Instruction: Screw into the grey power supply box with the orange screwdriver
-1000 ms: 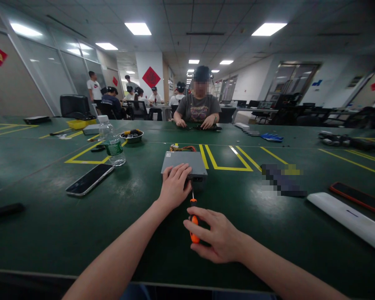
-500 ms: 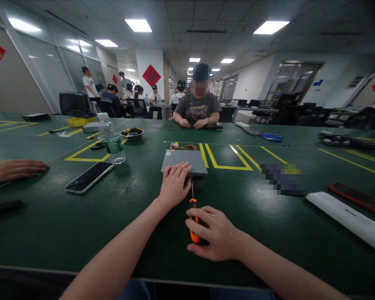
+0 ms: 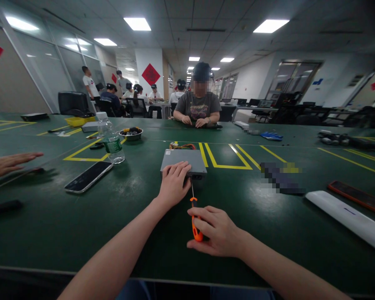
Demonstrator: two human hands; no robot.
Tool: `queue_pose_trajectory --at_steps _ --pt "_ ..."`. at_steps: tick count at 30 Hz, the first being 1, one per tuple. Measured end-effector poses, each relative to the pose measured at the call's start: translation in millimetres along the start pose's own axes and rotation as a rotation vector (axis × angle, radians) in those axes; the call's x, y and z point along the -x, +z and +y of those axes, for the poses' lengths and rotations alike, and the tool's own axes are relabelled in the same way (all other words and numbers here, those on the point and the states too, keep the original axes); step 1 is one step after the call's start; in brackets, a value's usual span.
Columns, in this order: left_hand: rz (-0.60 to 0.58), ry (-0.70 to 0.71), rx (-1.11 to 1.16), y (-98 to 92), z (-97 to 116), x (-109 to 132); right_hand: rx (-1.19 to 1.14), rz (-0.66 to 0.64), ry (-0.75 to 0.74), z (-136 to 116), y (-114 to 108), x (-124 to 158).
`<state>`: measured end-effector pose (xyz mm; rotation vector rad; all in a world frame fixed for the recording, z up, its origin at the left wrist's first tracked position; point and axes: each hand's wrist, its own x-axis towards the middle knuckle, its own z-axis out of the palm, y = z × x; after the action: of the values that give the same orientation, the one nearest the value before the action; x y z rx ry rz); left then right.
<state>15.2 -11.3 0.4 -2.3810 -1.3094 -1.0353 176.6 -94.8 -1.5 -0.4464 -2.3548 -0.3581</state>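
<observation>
A grey metal power supply unit (image 3: 178, 156) lies on the green table, its socket side towards me and coloured cables (image 3: 183, 146) at its far end. My left hand (image 3: 174, 182) is laid over its near edge, fingers on the top, thumb side down along the front face. In my right hand (image 3: 215, 230) is an orange and black screwdriver (image 3: 197, 233), held by the handle between fingers and thumb. Its thin shaft points away from me, and the tip meets the front face close to my left thumb. Whether the tip sits in a screw is hidden.
Left of the unit are a phone (image 3: 89, 176), a water bottle (image 3: 112, 143) and a metal bowl (image 3: 131, 133) of parts. Another person's hand (image 3: 11, 163) is at the far left. A long white object (image 3: 346, 216) lies at right. Someone sits opposite.
The screwdriver's handle end has swung slightly right as my right fingers shifted around it. My left hand and the unit stay put. The other person's hand at left has lifted off the table.
</observation>
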Motion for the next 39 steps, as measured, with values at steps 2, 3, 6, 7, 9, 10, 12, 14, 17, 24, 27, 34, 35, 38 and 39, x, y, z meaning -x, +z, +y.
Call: queue_pose_trajectory --at_steps 2,3,6,7,9,10,12,14,17,24,27,34,35,38,39 --pt "0.000 -0.001 -0.002 0.3 0 0 0.002 -0.049 -0.003 -1 -3 -2" --pt "-0.001 0.000 -0.002 0.3 0 0 0.008 -0.064 -0.013 -1 -5 -2" --pt "-0.003 0.001 -0.007 0.3 0 0 0.028 -0.051 -0.039 -1 -10 -2" --pt "-0.001 0.001 -0.009 0.3 0 0 0.031 -0.028 -0.036 0 -10 -1" --pt "0.002 0.001 -0.013 0.4 0 0 0.036 0.026 -0.016 2 -10 0" --pt "0.003 0.003 -0.015 0.3 0 0 0.037 0.047 -0.007 3 -9 1" --pt "0.000 0.005 -0.015 0.2 0 0 0.042 0.077 -0.005 4 -7 2" --pt "-0.002 0.004 -0.016 0.1 0 0 0.050 0.103 -0.013 4 -4 3" --pt "-0.001 0.000 -0.016 0.3 0 0 0.060 0.099 0.014 3 0 4" --pt "-0.005 -0.001 -0.012 1.0 0 0 0.036 -0.088 0.009 -1 -7 1" --pt "-0.004 0.000 -0.009 1.2 0 -1 0.056 -0.052 -0.017 0 -7 -2" --pt "-0.005 -0.004 -0.005 1.3 -1 0 -0.027 0.045 0.048 4 4 4" --pt "-0.005 -0.005 -0.007 1.4 -1 0 -0.042 0.034 0.055 4 4 5" --pt "-0.001 -0.010 -0.011 2.0 -1 0 -0.074 -0.035 0.060 3 2 4" --pt "-0.001 -0.010 -0.011 2.1 -1 0 -0.064 -0.066 0.051 2 0 3"
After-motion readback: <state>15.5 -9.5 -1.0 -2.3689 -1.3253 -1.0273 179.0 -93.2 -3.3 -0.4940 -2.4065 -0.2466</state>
